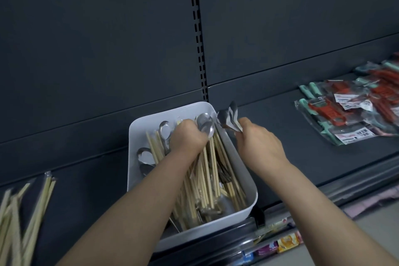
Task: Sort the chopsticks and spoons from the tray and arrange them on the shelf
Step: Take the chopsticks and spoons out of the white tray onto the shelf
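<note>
I'm sorting from the tray: my left hand is gripping a spoon, my right hand is holding wrapped spoons, probably bound for the shelf next.

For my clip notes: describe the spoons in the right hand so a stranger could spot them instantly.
Find the white tray on the dark shelf. Just beyond its far right corner, the right hand pinches a bunch of spoons, bowls up. Unlike the tray spoons held by the left hand among chopsticks, this bunch is outside the tray.
</note>
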The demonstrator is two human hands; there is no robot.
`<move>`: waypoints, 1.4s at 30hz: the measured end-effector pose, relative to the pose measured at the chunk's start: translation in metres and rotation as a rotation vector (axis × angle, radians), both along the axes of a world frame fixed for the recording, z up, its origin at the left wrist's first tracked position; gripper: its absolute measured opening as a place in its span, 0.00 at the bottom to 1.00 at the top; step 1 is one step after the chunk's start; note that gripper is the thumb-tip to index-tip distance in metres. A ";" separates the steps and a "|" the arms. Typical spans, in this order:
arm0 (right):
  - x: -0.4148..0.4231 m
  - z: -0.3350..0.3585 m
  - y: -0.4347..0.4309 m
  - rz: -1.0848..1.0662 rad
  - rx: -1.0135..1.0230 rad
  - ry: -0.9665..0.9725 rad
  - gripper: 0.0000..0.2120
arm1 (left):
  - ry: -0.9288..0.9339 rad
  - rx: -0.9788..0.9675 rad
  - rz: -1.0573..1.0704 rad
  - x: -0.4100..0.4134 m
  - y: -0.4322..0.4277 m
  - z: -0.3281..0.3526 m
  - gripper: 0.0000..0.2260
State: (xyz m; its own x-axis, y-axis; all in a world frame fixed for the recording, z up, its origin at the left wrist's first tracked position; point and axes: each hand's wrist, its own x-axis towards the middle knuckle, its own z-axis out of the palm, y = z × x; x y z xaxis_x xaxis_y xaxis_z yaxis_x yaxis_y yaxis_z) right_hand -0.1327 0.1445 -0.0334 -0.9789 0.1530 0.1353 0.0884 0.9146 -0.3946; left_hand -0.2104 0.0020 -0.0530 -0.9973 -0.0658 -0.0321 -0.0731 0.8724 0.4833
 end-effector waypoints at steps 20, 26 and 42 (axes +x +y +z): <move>0.020 0.036 -0.270 0.582 -0.191 0.038 0.07 | 0.218 0.755 0.608 0.124 -0.285 0.022 0.06; 0.075 0.021 -0.424 0.714 -0.183 -0.065 0.06 | 0.268 0.763 0.808 0.215 -0.431 0.010 0.07; 0.148 -0.011 -0.704 0.867 -0.053 -0.254 0.07 | 0.263 0.629 1.030 0.331 -0.691 -0.018 0.08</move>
